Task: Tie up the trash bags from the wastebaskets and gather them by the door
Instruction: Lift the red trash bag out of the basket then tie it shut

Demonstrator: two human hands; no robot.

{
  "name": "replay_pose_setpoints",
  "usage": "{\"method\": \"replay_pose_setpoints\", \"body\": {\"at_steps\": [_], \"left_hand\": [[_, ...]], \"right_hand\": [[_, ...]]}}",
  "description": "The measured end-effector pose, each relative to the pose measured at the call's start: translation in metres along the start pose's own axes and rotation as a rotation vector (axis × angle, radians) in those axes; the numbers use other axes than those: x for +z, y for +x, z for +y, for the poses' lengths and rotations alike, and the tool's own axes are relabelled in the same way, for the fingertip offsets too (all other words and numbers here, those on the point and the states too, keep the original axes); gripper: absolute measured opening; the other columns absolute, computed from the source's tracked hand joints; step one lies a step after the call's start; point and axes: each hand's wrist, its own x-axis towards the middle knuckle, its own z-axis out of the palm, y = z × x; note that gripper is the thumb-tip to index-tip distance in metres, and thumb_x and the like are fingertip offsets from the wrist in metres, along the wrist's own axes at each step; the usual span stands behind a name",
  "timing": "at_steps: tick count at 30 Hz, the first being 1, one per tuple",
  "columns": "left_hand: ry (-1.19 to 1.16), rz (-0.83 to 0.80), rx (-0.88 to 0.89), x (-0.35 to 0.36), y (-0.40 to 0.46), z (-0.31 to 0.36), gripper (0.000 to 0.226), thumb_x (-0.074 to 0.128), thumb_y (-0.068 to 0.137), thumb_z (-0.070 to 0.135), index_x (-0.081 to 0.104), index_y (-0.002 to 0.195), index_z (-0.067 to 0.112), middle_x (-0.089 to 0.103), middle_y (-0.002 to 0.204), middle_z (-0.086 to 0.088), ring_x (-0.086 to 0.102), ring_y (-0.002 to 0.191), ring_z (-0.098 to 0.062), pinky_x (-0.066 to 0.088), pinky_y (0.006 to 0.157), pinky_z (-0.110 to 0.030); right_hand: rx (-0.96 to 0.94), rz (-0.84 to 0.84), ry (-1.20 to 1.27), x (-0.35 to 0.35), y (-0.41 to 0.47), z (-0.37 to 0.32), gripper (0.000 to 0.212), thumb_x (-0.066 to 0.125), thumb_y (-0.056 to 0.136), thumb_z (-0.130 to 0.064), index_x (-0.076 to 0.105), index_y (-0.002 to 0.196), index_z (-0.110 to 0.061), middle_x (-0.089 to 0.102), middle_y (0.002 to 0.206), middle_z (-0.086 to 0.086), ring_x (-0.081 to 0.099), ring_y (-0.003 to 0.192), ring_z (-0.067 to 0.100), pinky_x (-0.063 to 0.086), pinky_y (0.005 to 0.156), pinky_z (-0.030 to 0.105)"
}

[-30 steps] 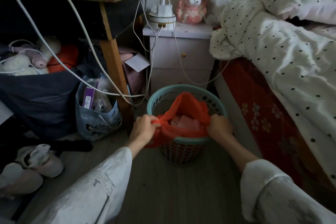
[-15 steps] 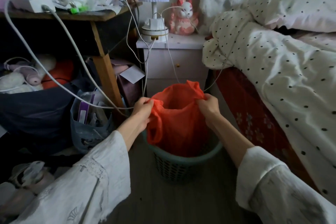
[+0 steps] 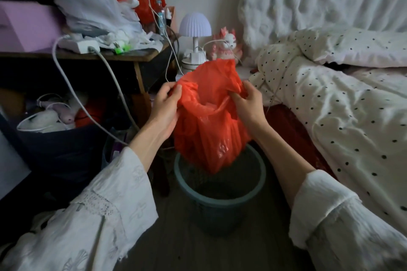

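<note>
An orange plastic trash bag (image 3: 209, 130) hangs in the air, its bottom just inside the rim of a teal mesh wastebasket (image 3: 220, 202) on the floor. My left hand (image 3: 165, 105) pinches the bag's left rim. On the other side, my right hand (image 3: 248, 101) grips the right rim, fingers curled into the plastic. The bag's mouth is open between my hands. The basket below looks dark inside.
A cluttered wooden table (image 3: 132, 54) with cables stands at the left, a dark bin of soft toys (image 3: 55, 134) under it. A white nightstand holds a lamp (image 3: 195, 28) and a pink figurine (image 3: 226, 44). The bed with dotted bedding (image 3: 330, 105) runs along the right.
Both hands have lifted the orange bag up out of the wastebasket; its rim was over the basket's edge a second ago. The view has tilted upward.
</note>
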Motion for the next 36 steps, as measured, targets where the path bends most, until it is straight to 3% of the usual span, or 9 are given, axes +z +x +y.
{"method": "replay_pose_setpoints", "body": {"at_steps": [7, 10, 19, 22, 24, 26, 30, 34, 36], "left_hand": [[0.179, 0.253, 0.205, -0.053, -0.015, 0.045, 0.019, 0.051, 0.09, 0.02, 0.058, 0.075, 0.03, 0.058, 0.079, 0.004, 0.053, 0.074, -0.009, 0.044, 0.072, -0.026], [0.264, 0.319, 0.283, -0.08, -0.029, 0.059, 0.019, 0.052, 0.089, 0.021, 0.058, 0.074, 0.031, 0.058, 0.079, 0.006, 0.053, 0.076, -0.009, 0.044, 0.075, -0.026], [0.65, 0.342, 0.052, -0.153, -0.076, 0.028, 0.014, 0.052, 0.089, 0.017, 0.063, 0.097, 0.015, 0.06, 0.084, 0.001, 0.055, 0.08, -0.012, 0.043, 0.066, -0.019], [0.735, 0.293, -0.097, -0.177, -0.095, -0.008, 0.018, 0.052, 0.088, 0.011, 0.065, 0.101, 0.008, 0.059, 0.086, -0.004, 0.053, 0.08, -0.014, 0.04, 0.052, -0.008], [0.747, 0.221, -0.209, -0.186, -0.107, -0.03, 0.014, 0.052, 0.089, 0.01, 0.065, 0.094, 0.013, 0.059, 0.075, -0.001, 0.053, 0.069, -0.013, 0.04, 0.048, -0.009], [0.743, 0.137, -0.289, -0.19, -0.116, -0.051, 0.017, 0.052, 0.088, 0.007, 0.062, 0.081, 0.02, 0.059, 0.071, 0.002, 0.054, 0.068, -0.013, 0.043, 0.055, -0.016], [0.771, 0.007, -0.351, -0.186, -0.12, -0.077, 0.026, 0.056, 0.085, 0.003, 0.06, 0.071, 0.026, 0.06, 0.07, 0.004, 0.054, 0.067, -0.01, 0.041, 0.062, -0.021], [0.928, -0.17, -0.467, -0.192, -0.122, -0.087, 0.017, 0.066, 0.077, 0.002, 0.063, 0.085, 0.017, 0.06, 0.07, 0.001, 0.056, 0.058, 0.003, 0.04, 0.053, -0.009], [1.05, -0.221, -0.486, -0.199, -0.12, -0.082, 0.034, 0.071, 0.072, 0.002, 0.063, 0.104, 0.011, 0.062, 0.086, -0.007, 0.06, 0.074, -0.004, 0.04, 0.058, -0.011]], "right_hand": [[-0.008, -0.156, 0.095, 0.031, -0.016, -0.044, 0.006, 0.056, 0.083, -0.006, 0.062, 0.08, -0.008, 0.062, 0.078, 0.009, 0.057, 0.076, 0.023, 0.051, 0.078, 0.05], [0.03, -0.252, 0.141, 0.055, -0.033, -0.06, 0.013, 0.057, 0.085, -0.006, 0.06, 0.077, -0.016, 0.062, 0.076, 0.005, 0.059, 0.077, 0.022, 0.052, 0.079, 0.046], [0.244, -0.488, -0.041, 0.111, -0.101, -0.012, 0.013, 0.061, 0.079, -0.004, 0.061, 0.071, -0.013, 0.064, 0.076, 0.01, 0.061, 0.07, 0.023, 0.053, 0.071, 0.042], [0.316, -0.531, -0.176, 0.119, -0.125, 0.026, 0.01, 0.061, 0.076, -0.003, 0.064, 0.07, -0.01, 0.063, 0.08, 0.016, 0.062, 0.078, 0.028, 0.051, 0.081, 0.05], [0.379, -0.537, -0.293, 0.115, -0.135, 0.05, 0.021, 0.06, 0.077, -0.006, 0.057, 0.06, -0.018, 0.062, 0.08, 0.015, 0.061, 0.081, 0.028, 0.052, 0.077, 0.043], [0.411, -0.518, -0.412, 0.106, -0.143, 0.067, 0.014, 0.057, 0.079, -0.008, 0.057, 0.067, -0.014, 0.062, 0.083, 0.013, 0.057, 0.084, 0.025, 0.043, 0.072, 0.03], [0.433, -0.384, -0.534, 0.092, -0.148, 0.091, 0.015, 0.051, 0.077, -0.009, 0.065, 0.083, -0.006, 0.068, 0.097, 0.023, 0.059, 0.099, 0.04, 0.046, 0.082, 0.038], [0.45, -0.523, -0.619, 0.09, -0.149, 0.101, 0.015, 0.059, 0.079, -0.017, 0.059, 0.065, -0.015, 0.067, 0.091, 0.019, 0.061, 0.1, 0.037, 0.048, 0.084, 0.039], [0.462, -0.583, -0.628, 0.09, -0.148, 0.1, 0.014, 0.066, 0.078, -0.025, 0.062, 0.071, -0.014, 0.067, 0.089, 0.015, 0.063, 0.093, 0.031, 0.053, 0.083, 0.04]]}}
